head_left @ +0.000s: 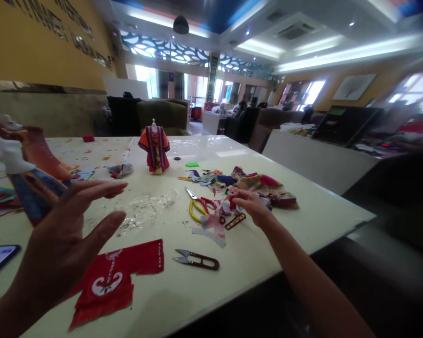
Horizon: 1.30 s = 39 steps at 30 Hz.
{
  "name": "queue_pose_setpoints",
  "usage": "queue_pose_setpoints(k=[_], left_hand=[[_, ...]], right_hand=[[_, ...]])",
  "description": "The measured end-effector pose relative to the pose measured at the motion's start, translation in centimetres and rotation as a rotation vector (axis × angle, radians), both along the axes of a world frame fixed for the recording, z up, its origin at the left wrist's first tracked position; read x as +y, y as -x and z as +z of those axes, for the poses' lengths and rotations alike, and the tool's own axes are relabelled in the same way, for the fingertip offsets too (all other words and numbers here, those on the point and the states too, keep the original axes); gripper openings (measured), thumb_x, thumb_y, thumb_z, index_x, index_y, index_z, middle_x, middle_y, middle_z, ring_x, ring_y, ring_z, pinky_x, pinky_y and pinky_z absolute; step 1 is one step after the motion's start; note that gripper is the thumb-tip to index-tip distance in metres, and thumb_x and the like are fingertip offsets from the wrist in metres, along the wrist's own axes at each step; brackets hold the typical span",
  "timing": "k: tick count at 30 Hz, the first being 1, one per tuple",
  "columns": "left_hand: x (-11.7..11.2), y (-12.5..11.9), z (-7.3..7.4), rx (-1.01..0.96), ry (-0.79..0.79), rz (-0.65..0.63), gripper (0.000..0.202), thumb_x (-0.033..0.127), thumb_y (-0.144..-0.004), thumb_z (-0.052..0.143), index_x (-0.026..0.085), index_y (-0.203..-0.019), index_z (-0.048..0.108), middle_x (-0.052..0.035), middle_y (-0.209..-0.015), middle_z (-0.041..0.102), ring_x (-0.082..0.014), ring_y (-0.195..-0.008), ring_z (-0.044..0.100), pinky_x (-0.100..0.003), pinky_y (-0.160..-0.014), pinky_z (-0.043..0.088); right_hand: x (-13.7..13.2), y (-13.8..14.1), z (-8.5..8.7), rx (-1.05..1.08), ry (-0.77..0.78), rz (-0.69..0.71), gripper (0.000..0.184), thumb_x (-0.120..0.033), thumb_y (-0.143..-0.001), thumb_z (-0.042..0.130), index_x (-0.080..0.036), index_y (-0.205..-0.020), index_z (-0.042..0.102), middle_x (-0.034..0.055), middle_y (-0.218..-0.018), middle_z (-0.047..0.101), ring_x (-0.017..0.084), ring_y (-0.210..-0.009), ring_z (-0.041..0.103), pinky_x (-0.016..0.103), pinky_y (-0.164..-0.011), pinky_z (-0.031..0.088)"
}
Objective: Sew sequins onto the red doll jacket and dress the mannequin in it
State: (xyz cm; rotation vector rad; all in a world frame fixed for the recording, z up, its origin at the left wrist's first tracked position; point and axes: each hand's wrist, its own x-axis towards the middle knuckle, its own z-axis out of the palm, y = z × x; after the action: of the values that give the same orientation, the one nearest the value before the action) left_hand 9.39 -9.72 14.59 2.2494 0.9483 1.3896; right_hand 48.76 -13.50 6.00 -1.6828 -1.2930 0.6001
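My left hand [68, 234] hovers with thumb and fingers apart, holding nothing. Under it lies a red doll-sized garment piece [144, 258] with a white curled motif and a row of small white studs. My right hand [254, 206] reaches into a heap of fabric scraps [264, 185], its fingers drawn together at a small red scrap [231, 203]. Near that hand lie yellow-and-red-handled scissors [195, 209], a dark patterned strip [235, 221] and pale sheer fabric [213, 227]. Thread snips [197, 259] rest between my hands.
A small dress form in a red and purple robe [154, 148] stands towards the back. Clear plastic with tiny beads [141, 213] covers mid-table. More dressed figures [28, 164] and a phone [0, 260] are at left. A green block [192, 164] lies behind the scraps.
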Motion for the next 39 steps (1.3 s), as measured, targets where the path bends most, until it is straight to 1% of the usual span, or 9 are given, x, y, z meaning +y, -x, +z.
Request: queue_pose_setpoints(k=[4,8,11,14,16,20,23,29,39], left_hand=[[1.6,-2.3,0.2,0.151,0.066,-0.006,0.029,0.046,-0.088,0.056,0.034,-0.114,0.062,0.0021,-0.119,0.061,-0.0273,-0.114,0.055,-0.041,-0.100,0.043],[3.4,-5.6,-0.4,0.165,0.335,-0.096,0.041,0.052,-0.085,0.059,0.026,-0.116,0.062,-0.0050,-0.111,0.066,-0.0259,-0.101,0.061,-0.038,-0.087,0.048],[4.2,-8.9,-1.5,0.090,0.686,-0.257,0.048,0.053,-0.084,0.059,0.022,-0.121,0.059,-0.0077,-0.110,0.067,-0.0238,-0.099,0.062,-0.037,-0.085,0.048],[4.7,-11.6,-2.9,-0.081,1.094,-0.401,0.051,0.059,-0.082,0.059,0.016,-0.108,0.063,-0.0099,-0.105,0.067,-0.0207,-0.090,0.063,-0.034,-0.079,0.049],[5.0,-12.9,-3.8,-0.162,1.241,-0.478,0.048,0.058,-0.078,0.065,0.013,-0.096,0.064,-0.0075,-0.092,0.067,-0.0150,-0.076,0.061,-0.029,-0.071,0.048],[5.8,-14.0,-5.0,-0.241,1.135,-0.439,0.035,0.039,-0.066,0.081,0.013,-0.075,0.060,0.0007,-0.071,0.060,-0.0076,-0.064,0.051,-0.022,-0.066,0.041],[6.7,-14.5,-5.5,-0.206,1.030,-0.393,0.033,0.038,-0.065,0.080,0.013,-0.073,0.059,0.0023,-0.068,0.057,-0.0078,-0.062,0.049,-0.023,-0.065,0.040],[8.4,-15.4,-6.0,-0.107,0.889,-0.366,0.028,0.037,-0.068,0.073,0.012,-0.079,0.065,0.0012,-0.069,0.057,-0.0092,-0.063,0.046,-0.025,-0.064,0.037],[10.1,-15.4,-5.6,0.006,0.660,-0.403,0.026,0.031,-0.079,0.062,0.018,-0.102,0.062,0.0024,-0.077,0.056,-0.0125,-0.073,0.053,-0.028,-0.072,0.046]], right_hand=[[0.9,-1.6,0.9,0.315,-0.100,0.063,0.017,-0.034,-0.070,0.058,-0.020,-0.078,0.055,0.0055,-0.090,0.072,0.019,-0.081,0.068,0.035,-0.079,0.051],[2.0,-0.1,2.1,0.744,-0.152,0.366,0.015,-0.023,-0.068,0.068,-0.020,-0.078,0.057,0.0064,-0.098,0.074,0.021,-0.083,0.071,0.041,-0.089,0.051],[3.0,2.7,3.3,0.776,-0.128,0.594,0.013,-0.021,-0.072,0.067,-0.019,-0.082,0.060,0.0062,-0.096,0.074,0.022,-0.084,0.072,0.042,-0.090,0.051],[3.8,5.1,4.1,0.711,-0.062,0.785,0.012,-0.021,-0.077,0.066,-0.017,-0.087,0.061,0.0062,-0.088,0.073,0.022,-0.084,0.072,0.042,-0.089,0.052],[4.3,5.9,4.1,0.659,-0.016,0.849,0.012,-0.020,-0.078,0.067,-0.016,-0.088,0.062,0.0050,-0.082,0.072,0.021,-0.079,0.072,0.038,-0.083,0.054],[4.9,5.5,2.8,0.616,-0.012,0.845,0.013,-0.022,-0.080,0.070,-0.014,-0.086,0.062,0.0040,-0.078,0.070,0.014,-0.064,0.068,0.027,-0.065,0.053],[5.1,4.4,1.3,0.621,-0.004,0.777,0.016,-0.024,-0.080,0.071,-0.013,-0.088,0.063,0.0029,-0.074,0.069,0.011,-0.057,0.063,0.022,-0.055,0.049],[5.8,3.1,-0.6,0.625,0.067,0.683,0.025,-0.027,-0.076,0.075,-0.013,-0.093,0.065,0.0013,-0.069,0.068,0.010,-0.057,0.062,0.020,-0.054,0.049],[6.1,2.4,-0.8,0.608,0.092,0.635,0.032,-0.030,-0.072,0.074,-0.013,-0.096,0.062,0.0040,-0.071,0.070,0.014,-0.056,0.066,0.023,-0.054,0.052]])
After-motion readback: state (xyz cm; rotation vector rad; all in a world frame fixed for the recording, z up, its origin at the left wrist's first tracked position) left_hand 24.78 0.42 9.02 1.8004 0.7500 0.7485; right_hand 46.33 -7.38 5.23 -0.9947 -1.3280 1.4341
